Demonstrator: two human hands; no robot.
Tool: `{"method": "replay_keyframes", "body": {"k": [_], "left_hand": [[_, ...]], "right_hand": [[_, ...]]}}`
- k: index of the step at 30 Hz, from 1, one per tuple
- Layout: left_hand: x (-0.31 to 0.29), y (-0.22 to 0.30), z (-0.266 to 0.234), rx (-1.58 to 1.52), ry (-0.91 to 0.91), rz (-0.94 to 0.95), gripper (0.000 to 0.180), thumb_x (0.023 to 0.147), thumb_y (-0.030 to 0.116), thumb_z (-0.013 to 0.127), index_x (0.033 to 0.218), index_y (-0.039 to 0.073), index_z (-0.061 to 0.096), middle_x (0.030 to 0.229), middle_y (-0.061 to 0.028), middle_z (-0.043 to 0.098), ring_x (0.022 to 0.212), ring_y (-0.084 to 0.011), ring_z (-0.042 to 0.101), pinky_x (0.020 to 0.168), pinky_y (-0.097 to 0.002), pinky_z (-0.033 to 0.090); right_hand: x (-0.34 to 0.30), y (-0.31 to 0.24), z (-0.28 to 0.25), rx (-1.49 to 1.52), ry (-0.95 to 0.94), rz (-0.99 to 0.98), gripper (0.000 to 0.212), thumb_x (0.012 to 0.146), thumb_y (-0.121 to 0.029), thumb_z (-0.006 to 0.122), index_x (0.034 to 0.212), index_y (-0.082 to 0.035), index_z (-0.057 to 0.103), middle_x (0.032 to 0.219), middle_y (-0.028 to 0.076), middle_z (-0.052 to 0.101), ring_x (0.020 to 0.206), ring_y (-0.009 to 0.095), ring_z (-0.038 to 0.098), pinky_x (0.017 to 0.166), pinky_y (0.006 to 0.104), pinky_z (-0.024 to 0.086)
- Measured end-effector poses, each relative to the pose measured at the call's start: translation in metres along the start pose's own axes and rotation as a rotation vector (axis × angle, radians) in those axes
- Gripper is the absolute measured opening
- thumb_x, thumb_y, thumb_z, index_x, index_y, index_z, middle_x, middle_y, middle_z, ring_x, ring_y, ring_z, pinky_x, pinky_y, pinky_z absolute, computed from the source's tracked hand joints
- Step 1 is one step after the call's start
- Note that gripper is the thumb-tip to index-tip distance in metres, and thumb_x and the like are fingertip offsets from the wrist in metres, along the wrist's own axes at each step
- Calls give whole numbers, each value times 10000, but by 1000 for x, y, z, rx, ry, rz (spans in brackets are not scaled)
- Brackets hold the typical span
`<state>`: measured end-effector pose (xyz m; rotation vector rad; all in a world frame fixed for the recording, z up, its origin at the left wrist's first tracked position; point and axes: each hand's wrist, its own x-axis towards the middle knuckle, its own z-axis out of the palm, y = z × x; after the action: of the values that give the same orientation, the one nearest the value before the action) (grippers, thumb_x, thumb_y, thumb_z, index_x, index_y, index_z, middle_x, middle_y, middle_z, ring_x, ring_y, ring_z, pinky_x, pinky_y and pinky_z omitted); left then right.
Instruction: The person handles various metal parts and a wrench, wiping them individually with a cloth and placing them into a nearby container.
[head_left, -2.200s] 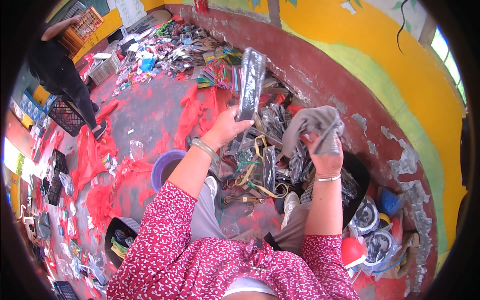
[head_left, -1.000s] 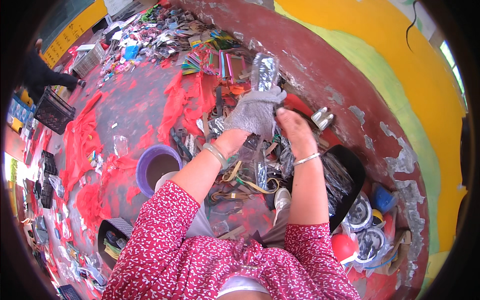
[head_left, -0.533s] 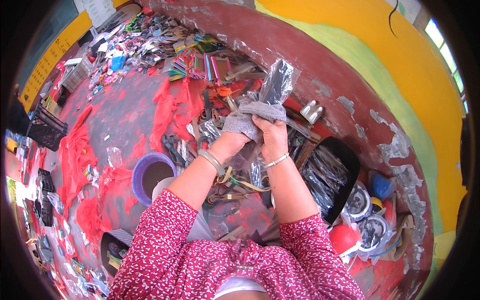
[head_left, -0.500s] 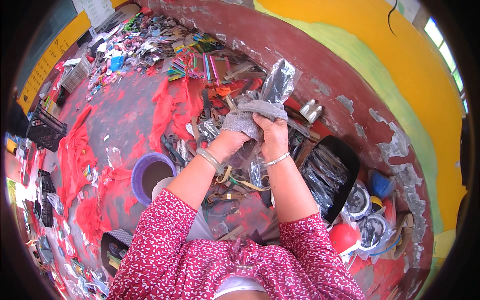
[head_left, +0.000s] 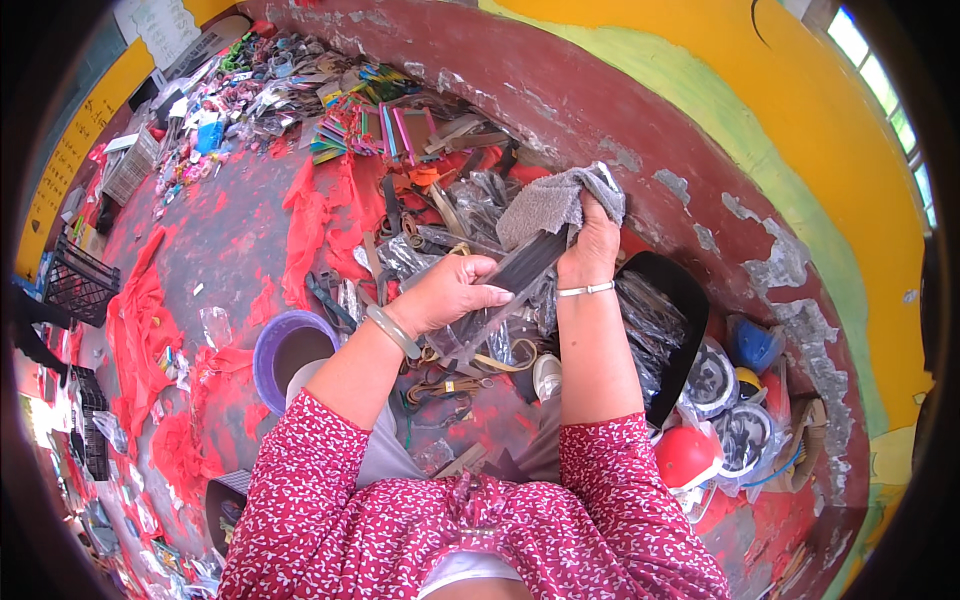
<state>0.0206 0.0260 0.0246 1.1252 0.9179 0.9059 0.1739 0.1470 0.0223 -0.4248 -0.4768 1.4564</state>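
My right hand [head_left: 594, 243] is closed on a grey cloth [head_left: 545, 208], which drapes over the upper end of a dark, flat strip in a clear plastic sleeve [head_left: 530, 262]. Lower down the sleeve, my left hand [head_left: 448, 292] pinches its edge between thumb and fingers. The sleeve slants between the two hands, above a pile of plastic-wrapped items and belt-like straps [head_left: 500, 355]. What exactly lies inside the sleeve I cannot make out.
Left of my knee stands a purple bucket [head_left: 268, 365] with murky liquid. A black bin of wrapped items [head_left: 690, 340] is at my right, near a red ball-like thing [head_left: 688, 458]. Red cloth [head_left: 135, 330] covers parts of the floor; a peeling wall [head_left: 660, 170] rises beyond.
My hands have moved apart. The left has let go of the cloth and now grips the sleeve lower down; the right has shifted rightward with the cloth. The view has turned slightly.
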Motion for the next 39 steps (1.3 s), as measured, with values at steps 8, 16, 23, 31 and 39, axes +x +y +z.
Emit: {"method": "replay_keyframes", "body": {"k": [8,16,23,31,39], "left_hand": [[-12,-3,-5,37,-48,-57,154,808,94,642,926,-2,615,788,30,598,694,-28,523,628,-197,432],[-11,-12,-6,6,-79,-88,161,816,115,642,920,0,598,787,31,586,716,-31,521,653,-204,434],[-7,-12,6,-100,-13,-39,254,872,197,591,1026,0,548,838,9,584,739,-52,545,687,-224,463],[10,-20,-4,-77,85,-4,217,881,208,574,981,15,580,790,14,575,689,-59,531,635,-229,459],[14,-34,-6,145,114,98,185,873,144,572,982,-6,574,778,-9,601,651,-69,558,586,-219,459]], "right_hand": [[15,-17,-12,21,187,146,167,869,-160,546,971,-46,611,944,84,648,858,244,623,780,396,505],[21,-25,-17,-38,190,262,220,909,-192,461,982,-30,589,936,90,641,841,243,626,754,402,512],[19,-18,-24,44,61,431,227,920,-82,386,1050,45,522,987,176,610,867,299,617,785,427,522],[-12,-2,1,14,-172,560,190,835,-85,588,1018,-36,587,964,94,636,910,216,609,823,373,493],[-5,10,-10,-140,55,476,105,845,-79,565,927,-26,604,882,92,649,784,221,631,732,367,521]]}}
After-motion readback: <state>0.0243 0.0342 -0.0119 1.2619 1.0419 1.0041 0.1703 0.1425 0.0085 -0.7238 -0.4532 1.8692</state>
